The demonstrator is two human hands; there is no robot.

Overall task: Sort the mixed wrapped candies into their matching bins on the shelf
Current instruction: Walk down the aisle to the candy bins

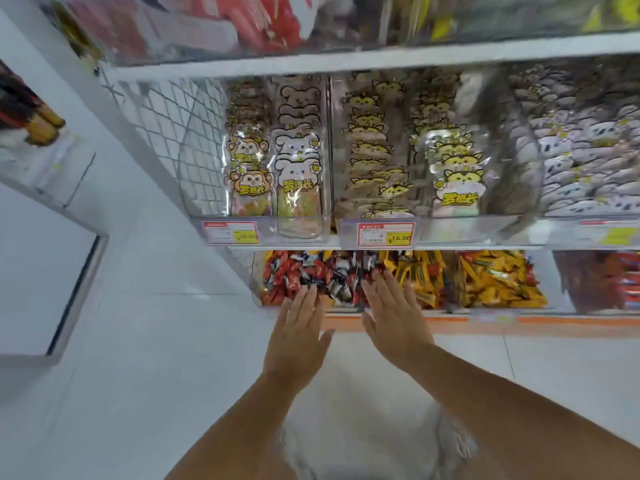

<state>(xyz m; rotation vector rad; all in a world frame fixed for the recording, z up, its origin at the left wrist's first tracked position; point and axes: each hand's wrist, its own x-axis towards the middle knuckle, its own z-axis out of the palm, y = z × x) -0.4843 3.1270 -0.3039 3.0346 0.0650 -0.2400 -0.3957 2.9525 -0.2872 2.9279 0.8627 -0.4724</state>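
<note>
At the far left edge a white display unit (41, 188) carrying dark and gold packets (34, 123) is seen, set well apart from the shelf across white floor tiles (156, 341). The shelf's left end is closed by a wire mesh panel (166, 133). On the middle shelf, clear trays are filled with upright monkey packets (247, 174), bear packets (298, 168), yellow cat packets (374, 150) and, blurred at the right, pale grey animal packets (581, 161). A left price tag (230, 232) and a middle price tag (386, 234) are fixed to this shelf's front lip, by which the rear of the bins below is overhung and hidden. On the bottom shelf the mixed wrapped candies (304, 275), red, dark and white, are heaped in the leftmost clear bin (256, 296). The left hand (299, 327) is held flat at this bin's front, its fingers (304, 299) straight and slightly spread with nothing gripped; whether the tips touch the candies cannot be told. The right hand (394, 317) is stretched out just beside it, fingers (384, 285) straight and apart, empty, the tips over the boundary between the mixed heap and the yellow candies (426, 275) of the next bin. Farther right, yellow and orange candies (498, 282) and blurred red packets (620, 282) are lined up behind an orange edge strip (554, 320).
</note>
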